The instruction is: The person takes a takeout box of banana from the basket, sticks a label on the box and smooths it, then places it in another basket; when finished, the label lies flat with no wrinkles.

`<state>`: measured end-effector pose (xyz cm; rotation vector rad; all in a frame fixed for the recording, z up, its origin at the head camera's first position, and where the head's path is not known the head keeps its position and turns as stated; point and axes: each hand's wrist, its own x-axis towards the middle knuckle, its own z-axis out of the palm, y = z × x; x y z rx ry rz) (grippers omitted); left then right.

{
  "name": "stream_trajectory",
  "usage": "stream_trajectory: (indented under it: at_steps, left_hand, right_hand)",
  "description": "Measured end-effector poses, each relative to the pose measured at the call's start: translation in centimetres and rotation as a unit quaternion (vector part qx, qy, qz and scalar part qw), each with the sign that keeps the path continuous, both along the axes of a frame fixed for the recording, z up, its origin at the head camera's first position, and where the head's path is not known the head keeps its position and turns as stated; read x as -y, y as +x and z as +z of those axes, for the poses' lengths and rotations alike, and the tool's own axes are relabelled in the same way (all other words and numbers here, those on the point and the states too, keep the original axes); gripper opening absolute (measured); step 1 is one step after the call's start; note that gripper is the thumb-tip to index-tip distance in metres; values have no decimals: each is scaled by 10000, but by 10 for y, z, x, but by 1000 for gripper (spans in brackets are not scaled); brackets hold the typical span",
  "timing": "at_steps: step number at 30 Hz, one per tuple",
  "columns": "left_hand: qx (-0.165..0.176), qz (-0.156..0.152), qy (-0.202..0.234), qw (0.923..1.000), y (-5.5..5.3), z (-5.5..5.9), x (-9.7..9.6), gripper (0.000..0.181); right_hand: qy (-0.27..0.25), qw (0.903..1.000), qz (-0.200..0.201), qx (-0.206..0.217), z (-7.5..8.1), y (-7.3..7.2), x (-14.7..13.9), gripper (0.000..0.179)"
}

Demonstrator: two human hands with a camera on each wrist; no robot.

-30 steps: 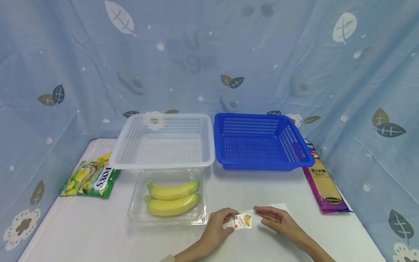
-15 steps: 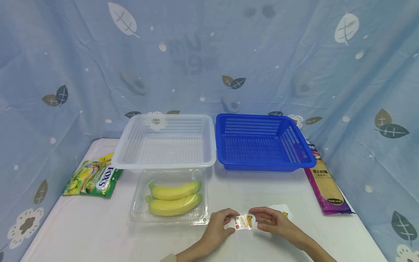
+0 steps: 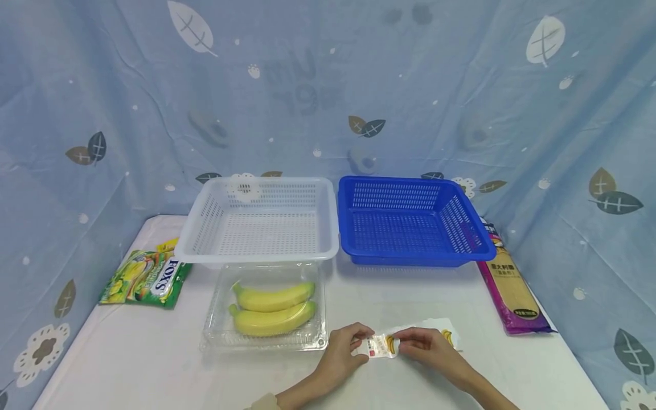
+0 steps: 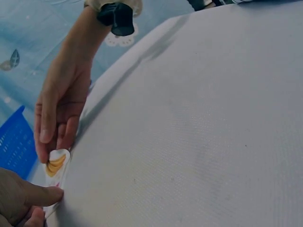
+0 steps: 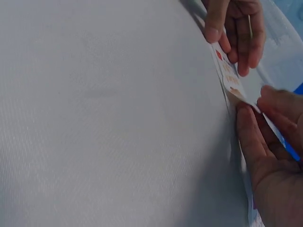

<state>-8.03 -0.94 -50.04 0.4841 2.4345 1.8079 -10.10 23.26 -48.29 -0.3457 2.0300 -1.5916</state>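
Observation:
A small white sticker (image 3: 379, 346) with a banana picture and fine print lies on a pale backing strip (image 3: 433, 324). My left hand (image 3: 338, 354) pinches the strip's left end, its thumb below and fingers above. At the banana end, my right hand (image 3: 433, 353) pinches the sticker's edge between thumb and forefinger. The right wrist view shows that end of the sticker (image 5: 234, 92) bent up off the strip. Further right, a second banana print shows on the strip, partly hidden by the right hand. A clear lidded box (image 3: 215, 324) with two bananas (image 3: 274, 319) sits to the left.
A white basket (image 3: 256, 257) and a blue basket (image 3: 417, 256) stand side by side at the back. Green FOX'S candy bags (image 3: 154, 282) lie far left. A purple and gold noodle pack (image 3: 515, 290) lies along the right edge, beside the patterned cloth wall (image 3: 589, 273).
My right hand has moved left from beside the sticker onto its banana end and now pinches the edge. More of the strip's second banana print shows. My left hand has kept its hold.

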Motion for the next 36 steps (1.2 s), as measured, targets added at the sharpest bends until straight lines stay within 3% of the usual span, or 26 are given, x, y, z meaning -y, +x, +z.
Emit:
stream_trajectory:
  at_steps: [4,7,10,12,16,23,30,36]
  left_hand:
    - [51,18,16,10000,0,1,-1,41]
    - [66,46,-15,10000,-1,2,-1,42]
    - [139,67,13,9999,-1,1,-2,43]
    - [171,61,44,9998,-1,1,-2,43]
    - [259,59,131,9996,-1,1,-2,43]
    - [309,-23,212,9993,-1,3,-2,44]
    - [109,-176,179,9996,-2,8,-2,38]
    - [90,-538,560,9969,4,32,4,27]
  right_hand:
    - [258,9977,-443,-437,-6,0,7,33]
    - [107,9922,-743,-996,-14,3,12,29]
    - [-10,9868,-1112,-1179,-18,7,14,28]
    - [-69,9854,-1376,-1004,-18,9,12,30]
    - [-49,9831,-1820,-211,-10,10,3,37]
    - [-291,9779,-1815,999,3,7,-20,38]
    - [-575,9750,-1714,1291,18,0,-37,23]
    - [-866,9716,-1682,1418,31,-1,-43,15]
